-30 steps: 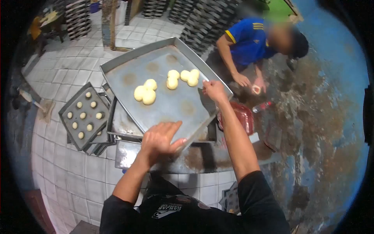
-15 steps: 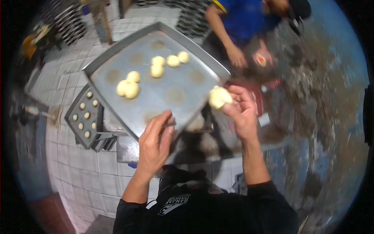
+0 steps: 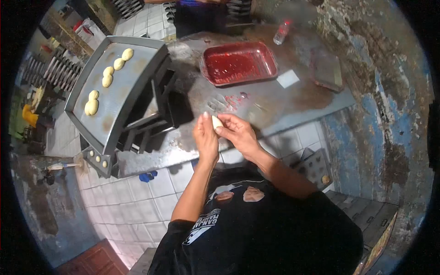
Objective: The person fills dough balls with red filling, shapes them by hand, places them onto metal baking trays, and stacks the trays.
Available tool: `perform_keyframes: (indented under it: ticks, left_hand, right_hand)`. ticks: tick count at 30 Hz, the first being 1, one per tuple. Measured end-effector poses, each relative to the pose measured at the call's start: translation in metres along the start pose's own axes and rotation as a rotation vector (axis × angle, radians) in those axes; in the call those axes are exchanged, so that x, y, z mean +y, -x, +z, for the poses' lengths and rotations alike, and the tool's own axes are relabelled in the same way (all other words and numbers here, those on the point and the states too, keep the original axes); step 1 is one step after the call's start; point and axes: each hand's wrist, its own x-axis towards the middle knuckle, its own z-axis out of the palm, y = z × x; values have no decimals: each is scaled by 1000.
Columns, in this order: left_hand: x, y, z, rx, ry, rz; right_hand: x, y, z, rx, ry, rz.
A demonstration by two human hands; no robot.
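Note:
My left hand (image 3: pixel 206 140) and my right hand (image 3: pixel 239 136) are together above the near edge of the table. A small pale piece of dough (image 3: pixel 217 123) is pinched between them, with its lower part hidden by my fingers. Right-hand fingers and thumb close on its side; my left hand presses against it from the other. To the left, a large metal baking tray (image 3: pixel 120 91) carries several smooth dough balls (image 3: pixel 107 81), mostly touching in small clusters in a slanting row.
On the worn table (image 3: pixel 293 103) stand a red-stained rectangular pan (image 3: pixel 215 84), a white card (image 3: pixel 288 79) and a bottle (image 3: pixel 281 33). Red crumbs (image 3: pixel 233 101) lie near my hands. The tray rests on stacked trays (image 3: pixel 158 107). Another person (image 3: pixel 200 18) stands across the table.
My view has turned right, so the tray now sits further left. My right hand has brought the dough in to my left hand, which was apart and empty beside the tray.

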Motion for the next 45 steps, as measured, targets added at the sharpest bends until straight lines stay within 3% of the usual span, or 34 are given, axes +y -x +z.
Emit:
perform_keyframes:
  ticks: [2,6,8,9,10,12,13,14,16,18,20,22,24,26,27,31,33,36,37,38,40,41,45]
  left_hand:
    - [-25,8,21,-16,-219,139]
    - [-63,30,52,-4,-169,101]
    - [-100,41,42,109,-12,-332]
    - [-163,33,-3,-39,-370,-373]
    - [-149,54,13,-122,-308,-468]
    - [-204,69,-3,-270,-509,-64]
    - [-198,71,4,-255,-514,-68]
    - [-184,73,14,-164,-386,-246]
    - [-160,69,27,-59,-252,-417]
    - [-140,57,32,-110,-183,-293]
    - [-116,46,39,-66,-153,-289]
    - [-87,30,52,-46,-323,-118]
    - [-85,9,52,-40,-282,-69]
    - [-77,-15,56,38,-276,-75]
    - [-85,-29,47,16,-335,-54]
    - [-105,-84,33,-21,-352,-156]
    - [-109,-111,34,-25,-327,-149]
    - [-120,-149,36,-53,-375,-130]
    - [-122,-162,39,-59,-324,-134]
    - [-125,-175,42,-66,-275,-137]
    - [-119,-200,58,-46,-300,-125]
    - [-116,-211,63,-19,-337,-103]
    - [-118,-239,53,5,-309,-160]
  right_hand:
    - [-9,15,-38,-83,-16,57]
    - [-20,29,-93,-54,-5,-23]
    - [5,29,-117,120,298,-131]
    - [17,33,-126,133,630,-175]
    - [30,39,-133,65,807,-217]
    - [52,44,-147,-297,1154,-696]
    - [32,49,-141,-304,1212,-667]
    - [32,39,-146,-320,1202,-666]
    - [28,-2,-164,-246,901,-549]
    - [12,-52,-202,-93,769,-94]
    - [59,-118,-260,77,1404,-75]
    - [102,-144,-288,130,1508,-110]
    - [115,-157,-294,184,1623,-136]
    - [121,-162,-286,-161,2006,-204]
    - [118,-163,-286,-227,2085,-232]
    - [91,-162,-291,-190,1829,-130]
    - [46,-168,-283,-188,1334,-75]
    - [-14,-199,-280,-41,1300,-143]
    - [-20,-222,-291,-38,1358,-367]
    - [-22,-241,-296,-38,1370,-357]
    - [-23,-275,-307,-25,1690,-295]
    - [-8,-297,-325,-101,1768,-159]
    - [16,-324,-327,-133,1896,-9]
